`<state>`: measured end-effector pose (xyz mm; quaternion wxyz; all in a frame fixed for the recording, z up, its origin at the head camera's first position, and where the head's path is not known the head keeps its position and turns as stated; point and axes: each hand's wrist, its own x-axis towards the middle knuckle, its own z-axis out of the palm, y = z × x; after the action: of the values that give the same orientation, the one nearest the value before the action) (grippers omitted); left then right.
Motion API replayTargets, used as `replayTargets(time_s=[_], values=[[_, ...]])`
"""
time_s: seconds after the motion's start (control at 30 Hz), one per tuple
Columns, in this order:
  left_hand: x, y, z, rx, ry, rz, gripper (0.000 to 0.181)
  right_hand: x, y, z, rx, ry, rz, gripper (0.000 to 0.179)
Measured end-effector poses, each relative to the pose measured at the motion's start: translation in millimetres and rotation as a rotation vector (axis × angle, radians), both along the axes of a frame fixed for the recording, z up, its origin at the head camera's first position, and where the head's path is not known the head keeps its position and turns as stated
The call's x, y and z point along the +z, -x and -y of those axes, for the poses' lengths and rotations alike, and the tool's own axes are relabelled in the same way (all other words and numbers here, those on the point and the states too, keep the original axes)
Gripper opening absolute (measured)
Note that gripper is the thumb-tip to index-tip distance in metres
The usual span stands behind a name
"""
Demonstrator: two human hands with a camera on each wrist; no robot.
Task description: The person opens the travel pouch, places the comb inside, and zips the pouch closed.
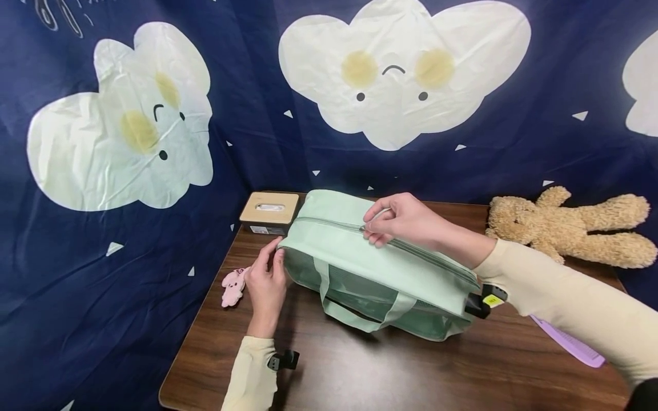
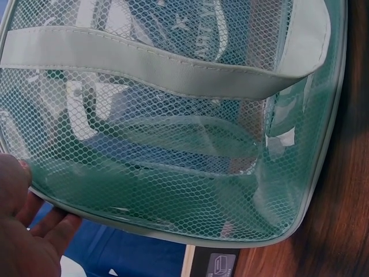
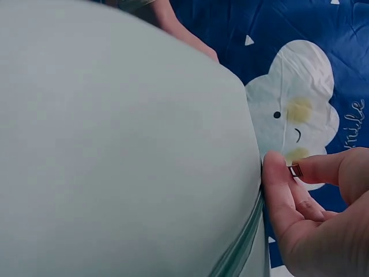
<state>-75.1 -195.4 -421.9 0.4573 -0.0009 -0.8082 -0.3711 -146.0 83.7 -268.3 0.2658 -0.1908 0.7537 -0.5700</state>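
Observation:
A mint-green bag [image 1: 334, 245] with clear mesh sides stands on the wooden table, its carrying strap [image 1: 354, 323] hanging down the near side. At the bag's left top corner, my left hand [image 1: 267, 282] grips the piped edge between thumb and fingers. My right hand [image 1: 403, 220] is over the top, pinching a small metal zipper pull [image 3: 296, 171] between thumb and finger. The zipper [image 1: 329, 223] runs along the top; a wider dark-green strip shows right of that hand. Through the mesh [image 2: 173, 144], bluish and pale shapes show, too unclear to name.
Behind the bag's left end is a tissue box [image 1: 284, 214] with a wooden lid. A pink plush charm [image 1: 233, 288] lies left of my left hand. At the back right lies a teddy bear [image 1: 560, 222]; a purple comb [image 1: 570, 344] is partly under my right sleeve.

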Motion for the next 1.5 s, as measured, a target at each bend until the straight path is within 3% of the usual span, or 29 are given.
replayTargets(time_s=[0.47, 0.87, 1.3, 1.5], values=[[2.4, 0.2, -0.3, -0.033, -0.025, 0.034, 0.023, -1.2, 19.9, 68, -0.022, -0.019, 0.019, 0.019], [1.4, 3.0, -0.9, -0.022, -0.026, 0.029, 0.022, -6.5, 33.3, 110, -0.037, -0.037, 0.067, 0.021], [-1.0, 4.9, -1.4, -0.028, -0.018, 0.018, 0.022, -15.7, 41.6, 118, -0.010, -0.034, 0.104, 0.022], [0.8, 4.1, 0.3, -0.018, -0.042, 0.035, 0.021, -10.8, 41.6, 110, 0.006, -0.101, 0.089, 0.008]])
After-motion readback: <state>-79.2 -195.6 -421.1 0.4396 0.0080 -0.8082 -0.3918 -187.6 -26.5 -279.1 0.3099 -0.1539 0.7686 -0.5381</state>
